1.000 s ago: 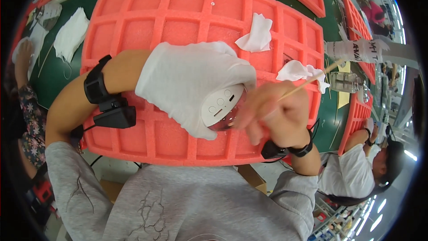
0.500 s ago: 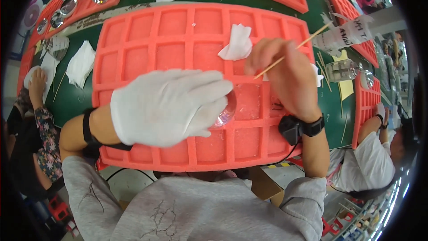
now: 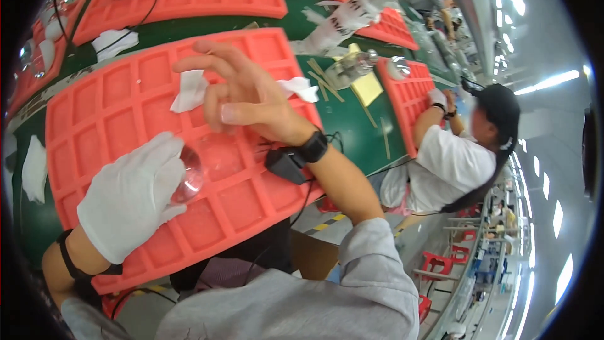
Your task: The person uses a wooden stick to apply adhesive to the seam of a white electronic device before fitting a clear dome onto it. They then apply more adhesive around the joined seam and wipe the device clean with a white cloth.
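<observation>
My left hand (image 3: 131, 196), in a white glove, is closed over a clear round glass piece (image 3: 191, 175) at a compartment of the pink foam tray (image 3: 165, 252). The glove hides the left part of the glass. My right hand (image 3: 248, 97) is bare and raised above the tray, its fingers apart, with nothing visible in it. Behind its fingers a crumpled white tissue (image 3: 190, 91) lies on the tray. Another white tissue (image 3: 298, 89) is at the tray's right edge, beyond my right hand.
Several thin wooden sticks (image 3: 325, 79) lie on the green table (image 3: 343, 129), near a yellow paper pad (image 3: 367, 89) and clear glassware (image 3: 352, 69). Foam trays (image 3: 182, 1) with glass bulbs stand at the back. A co-worker (image 3: 462, 151) sits at the right. A white cloth (image 3: 34, 169) lies left.
The view has swung to the right. The wooden stick held in my right hand earlier is no longer there, and its fingers have spread. My left hand stays on the glass piece.
</observation>
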The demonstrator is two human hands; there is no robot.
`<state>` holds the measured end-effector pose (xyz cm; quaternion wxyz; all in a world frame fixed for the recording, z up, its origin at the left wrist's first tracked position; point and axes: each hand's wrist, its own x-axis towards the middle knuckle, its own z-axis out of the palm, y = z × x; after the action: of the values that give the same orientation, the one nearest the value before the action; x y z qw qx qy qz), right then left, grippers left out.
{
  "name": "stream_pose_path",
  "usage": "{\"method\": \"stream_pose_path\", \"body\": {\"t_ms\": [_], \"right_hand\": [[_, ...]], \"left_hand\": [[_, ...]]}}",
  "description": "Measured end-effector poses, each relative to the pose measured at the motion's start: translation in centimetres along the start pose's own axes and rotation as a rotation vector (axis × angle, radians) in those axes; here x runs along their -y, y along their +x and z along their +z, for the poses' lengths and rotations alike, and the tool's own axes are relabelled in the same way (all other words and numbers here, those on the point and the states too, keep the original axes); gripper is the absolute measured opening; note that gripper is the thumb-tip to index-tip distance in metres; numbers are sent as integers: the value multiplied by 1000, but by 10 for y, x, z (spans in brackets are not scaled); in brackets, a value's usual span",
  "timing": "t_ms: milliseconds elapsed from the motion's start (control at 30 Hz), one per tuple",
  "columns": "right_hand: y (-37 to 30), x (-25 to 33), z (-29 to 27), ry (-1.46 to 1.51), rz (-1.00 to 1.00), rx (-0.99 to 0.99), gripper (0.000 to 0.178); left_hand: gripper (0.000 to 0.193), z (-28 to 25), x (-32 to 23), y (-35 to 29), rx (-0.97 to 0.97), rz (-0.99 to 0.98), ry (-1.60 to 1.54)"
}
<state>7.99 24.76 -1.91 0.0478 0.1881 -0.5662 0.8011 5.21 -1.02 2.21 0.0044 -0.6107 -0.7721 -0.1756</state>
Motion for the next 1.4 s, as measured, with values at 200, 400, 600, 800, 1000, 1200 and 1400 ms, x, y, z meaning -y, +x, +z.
{"method": "stream_pose_path", "body": {"t_ms": [200, 400, 600, 800, 1000, 1200, 1400], "right_hand": [[0, -4, -9, -130, 192, -88, 26], [-4, 0, -5, -196, 108, -276, 37], [21, 30, 24, -325, 47, -297, 38], [14, 25, 32, -67, -80, -270, 32], [-9, 2, 35, -35, 80, -69, 30], [-12, 2, 31, -47, 119, -37, 24], [-18, 8, 23, -211, 2, 117, 19]], "left_hand": [[51, -16, 2, 1, 145, -101, 9], [52, -10, 21, 6, 66, 149, -40], [53, -9, 34, 9, 205, 85, -60], [56, 0, 46, 11, 148, -29, -375], [58, 32, 55, 20, 68, 22, -517], [67, 24, 56, 31, 314, -10, -559], [61, 25, 57, 26, 260, -34, -602]]}}
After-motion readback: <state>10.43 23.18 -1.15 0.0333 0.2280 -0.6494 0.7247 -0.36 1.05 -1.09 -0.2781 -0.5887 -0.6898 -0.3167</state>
